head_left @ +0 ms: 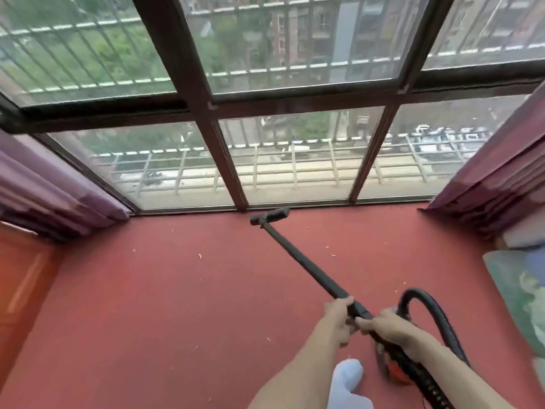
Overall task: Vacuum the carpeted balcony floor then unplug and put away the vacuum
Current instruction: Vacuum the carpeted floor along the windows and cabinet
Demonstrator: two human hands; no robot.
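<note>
The long black vacuum wand (300,261) slants across the red carpeted balcony floor (177,305), head at the window's foot; left grip (339,318) and right grip (389,326) both curl around its near end.

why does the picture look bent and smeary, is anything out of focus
Head view: wide-angle lens bows the window frame; motion blur smears the vacuum body and curtains; daylight through the glass, soft glare on the left wall; wand and both hands stay fairly sharp.
</note>
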